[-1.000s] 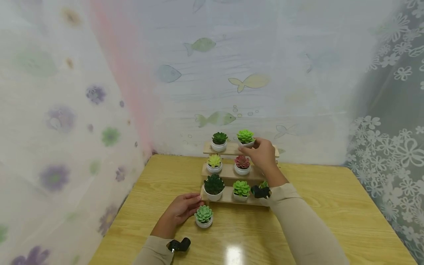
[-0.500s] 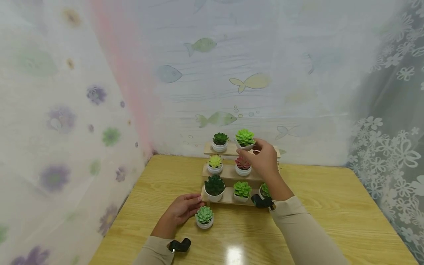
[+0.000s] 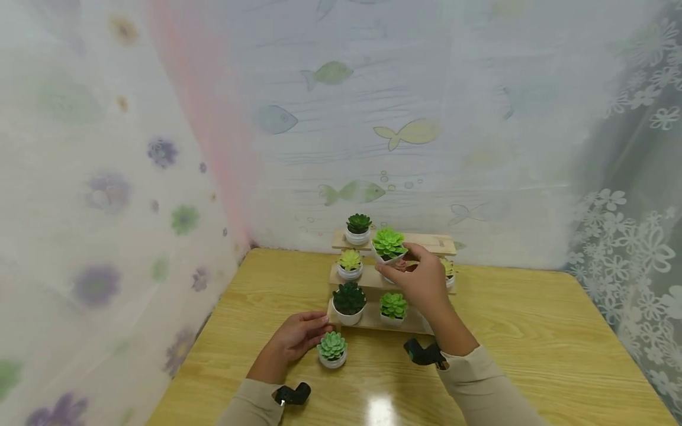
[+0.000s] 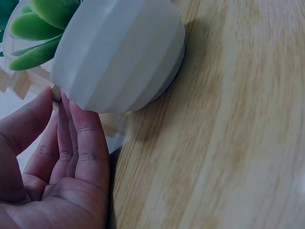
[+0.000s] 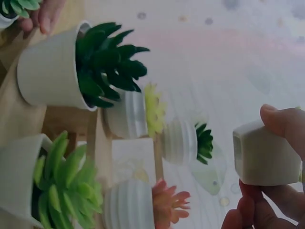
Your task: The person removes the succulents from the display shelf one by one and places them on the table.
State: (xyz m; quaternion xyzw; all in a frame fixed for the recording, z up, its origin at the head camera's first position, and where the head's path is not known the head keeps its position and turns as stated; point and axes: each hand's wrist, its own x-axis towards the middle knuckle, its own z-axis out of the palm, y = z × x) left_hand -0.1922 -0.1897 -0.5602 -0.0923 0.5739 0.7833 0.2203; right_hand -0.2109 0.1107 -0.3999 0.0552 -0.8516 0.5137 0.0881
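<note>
My right hand (image 3: pixel 426 281) pinches the white angular pot of a bright green potted succulent (image 3: pixel 389 242) between thumb and fingers. It holds the plant in the air in front of the top tier of a three-tier wooden plant stand (image 3: pixel 421 239); the pot's base (image 5: pixel 267 155) shows in the right wrist view. With thumb and fingertips my left hand (image 3: pixel 295 337) grips the left end of the stand's lowest shelf. Beside that hand a pale green succulent (image 3: pixel 333 348) in a ribbed white pot (image 4: pixel 124 52) stands on the table.
On the stand are a dark green succulent (image 3: pixel 358 228) at the top, a yellow one (image 3: pixel 350 262), a red one (image 5: pixel 169 205) partly hidden by my right hand, a large dark one (image 3: pixel 349 300) and a light green one (image 3: pixel 393 306). Behind the wooden table (image 3: pixel 511 331) hangs a fish-patterned curtain.
My right hand has drawn the bright green succulent away from the top shelf, toward me and downward. My left hand keeps its grip on the stand.
</note>
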